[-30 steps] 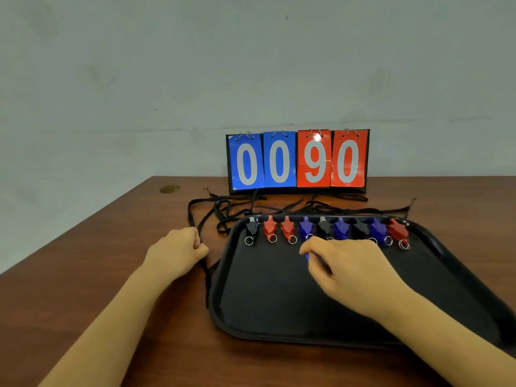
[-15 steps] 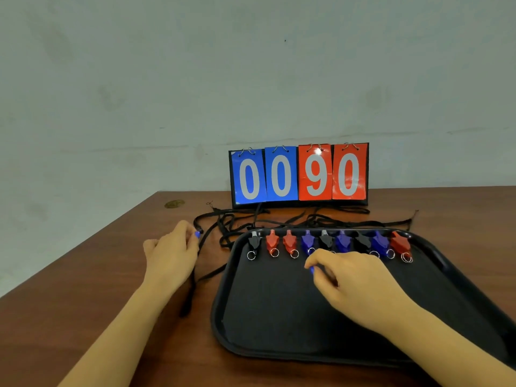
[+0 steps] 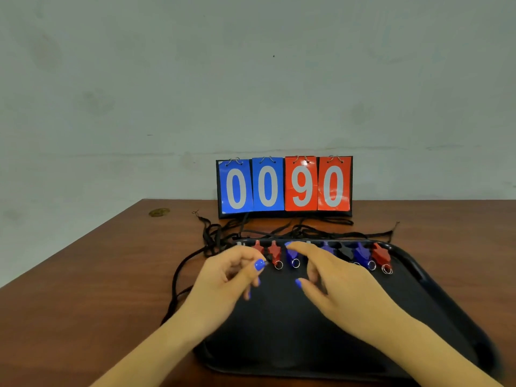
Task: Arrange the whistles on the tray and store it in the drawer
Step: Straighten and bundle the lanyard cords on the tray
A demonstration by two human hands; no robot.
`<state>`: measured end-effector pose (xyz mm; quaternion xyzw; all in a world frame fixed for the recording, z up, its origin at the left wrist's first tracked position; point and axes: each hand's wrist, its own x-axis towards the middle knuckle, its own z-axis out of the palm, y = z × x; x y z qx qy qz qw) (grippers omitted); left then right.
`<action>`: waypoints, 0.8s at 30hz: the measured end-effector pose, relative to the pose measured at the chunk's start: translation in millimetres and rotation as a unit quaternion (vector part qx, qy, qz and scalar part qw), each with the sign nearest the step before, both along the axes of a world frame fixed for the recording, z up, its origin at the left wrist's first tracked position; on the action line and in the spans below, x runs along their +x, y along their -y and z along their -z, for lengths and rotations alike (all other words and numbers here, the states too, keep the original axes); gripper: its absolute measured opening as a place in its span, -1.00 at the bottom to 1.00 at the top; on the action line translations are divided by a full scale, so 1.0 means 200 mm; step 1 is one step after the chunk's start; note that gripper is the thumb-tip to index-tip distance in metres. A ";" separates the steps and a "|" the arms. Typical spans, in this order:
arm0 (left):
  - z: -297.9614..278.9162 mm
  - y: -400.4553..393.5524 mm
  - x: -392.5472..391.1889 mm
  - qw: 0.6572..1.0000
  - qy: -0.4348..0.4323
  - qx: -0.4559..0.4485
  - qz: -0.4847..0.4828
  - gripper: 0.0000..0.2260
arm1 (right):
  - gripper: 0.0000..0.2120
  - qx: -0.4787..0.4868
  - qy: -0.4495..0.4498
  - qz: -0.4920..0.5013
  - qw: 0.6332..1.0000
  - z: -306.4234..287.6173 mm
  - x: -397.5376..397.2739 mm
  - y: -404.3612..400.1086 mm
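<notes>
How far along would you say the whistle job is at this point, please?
Mostly arranged: a row of whistles lines the far edge of the tray. In hand: the left hand and right hand hover over the row's left part. Left: cords trail onto the table, and the tray is not stored; no drawer shows.

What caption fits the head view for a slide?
Both hands hover over whistles lined along the black tray's far edge, before a scoreboard.
</notes>
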<state>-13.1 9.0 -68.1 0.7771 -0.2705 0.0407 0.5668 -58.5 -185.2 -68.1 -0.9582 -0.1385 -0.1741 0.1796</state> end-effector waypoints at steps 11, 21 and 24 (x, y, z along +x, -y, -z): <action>0.02 0.03 -0.12 0.990 0.033 -0.006 0.138 -0.86 | -0.80 0.295 -0.184 -0.142 0.927 0.00 -0.04 -0.08; 0.04 0.01 -0.10 0.991 0.030 0.027 0.129 -0.89 | -0.87 0.548 -0.152 -0.033 0.822 -0.08 -0.02 -0.03; 0.04 0.01 -0.08 0.992 0.029 0.032 0.120 -0.88 | -0.85 0.580 -0.118 -0.024 0.806 -0.10 -0.02 0.02</action>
